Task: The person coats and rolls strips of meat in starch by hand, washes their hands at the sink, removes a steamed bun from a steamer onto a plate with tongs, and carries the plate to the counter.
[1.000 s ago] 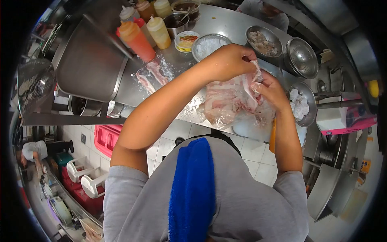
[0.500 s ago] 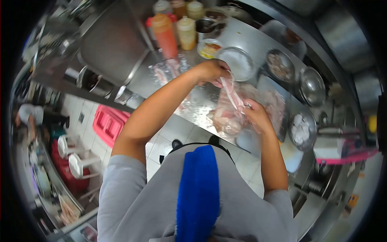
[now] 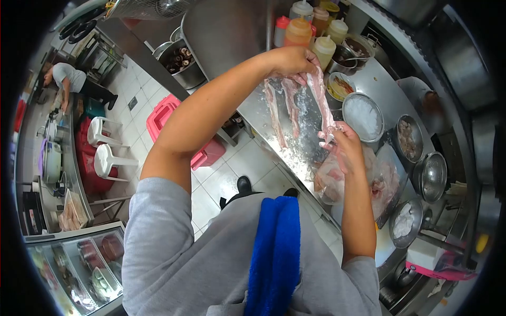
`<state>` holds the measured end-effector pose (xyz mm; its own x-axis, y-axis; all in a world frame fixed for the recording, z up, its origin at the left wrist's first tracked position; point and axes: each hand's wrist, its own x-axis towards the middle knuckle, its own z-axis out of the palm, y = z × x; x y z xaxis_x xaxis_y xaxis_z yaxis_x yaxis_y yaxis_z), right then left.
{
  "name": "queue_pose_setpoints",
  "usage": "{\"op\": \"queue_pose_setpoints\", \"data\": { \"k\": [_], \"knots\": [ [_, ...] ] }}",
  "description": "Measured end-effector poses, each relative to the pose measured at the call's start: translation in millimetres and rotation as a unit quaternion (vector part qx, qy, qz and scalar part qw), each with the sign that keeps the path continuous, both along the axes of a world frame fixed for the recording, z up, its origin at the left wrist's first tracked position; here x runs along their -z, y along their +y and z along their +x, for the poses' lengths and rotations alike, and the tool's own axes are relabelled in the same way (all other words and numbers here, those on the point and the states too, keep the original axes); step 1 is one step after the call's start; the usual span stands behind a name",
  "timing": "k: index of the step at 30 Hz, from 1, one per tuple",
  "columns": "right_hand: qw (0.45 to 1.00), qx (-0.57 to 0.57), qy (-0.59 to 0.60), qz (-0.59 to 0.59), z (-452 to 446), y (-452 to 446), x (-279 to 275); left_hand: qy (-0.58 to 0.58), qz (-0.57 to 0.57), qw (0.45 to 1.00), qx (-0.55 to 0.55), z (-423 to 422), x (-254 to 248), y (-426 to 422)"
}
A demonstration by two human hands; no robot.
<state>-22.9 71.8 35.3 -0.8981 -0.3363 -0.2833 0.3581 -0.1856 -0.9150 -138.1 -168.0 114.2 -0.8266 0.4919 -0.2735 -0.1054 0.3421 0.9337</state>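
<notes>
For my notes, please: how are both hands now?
Left hand: closed, holding one end of a meat strip.
Right hand: closed, holding near its other end.

White square tiles with thin grey joints cover the floor to the left of the steel bench, a small dark square set among them. A pink bin stands on the tiles near the bench's left side. Well apart from the bench, further left, two white plastic stools sit beside a red container, next to a long worktop. Nearer the wearer, also left of the bench, is a pale-framed cabinet with compartments. Steel panels rise beyond the bench's far side. Light glares white off the bench's near edge.
</notes>
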Motion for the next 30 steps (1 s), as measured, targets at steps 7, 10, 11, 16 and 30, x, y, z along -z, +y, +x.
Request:
{"op": "queue_pose_setpoints", "data": {
  "k": [7,10,11,16,30],
  "knots": [
    [0.998,-0.015,-0.041,-0.043,-3.7,-43.5,24.3,0.031,-0.041,0.998,-0.046,-8.3,47.0,-37.4],
    [0.998,-0.008,-0.059,-0.004,3.5,-60.1,61.6,0.025,-0.084,0.995,-0.045,-11.4,97.0,-49.9],
    [0.998,-0.007,-0.061,-0.001,5.5,-64.3,73.4,0.028,-0.101,0.993,-0.047,-10.0,114.3,-52.8],
    [0.991,-0.031,-0.087,0.093,14.8,-88.9,109.3,0.084,-0.201,0.974,-0.059,-1.7,167.2,-63.2],
    [0.983,-0.045,-0.130,0.119,11.2,-98.4,111.1,0.184,-0.220,0.952,-0.104,-2.5,205.4,-72.9]
  ]
}}
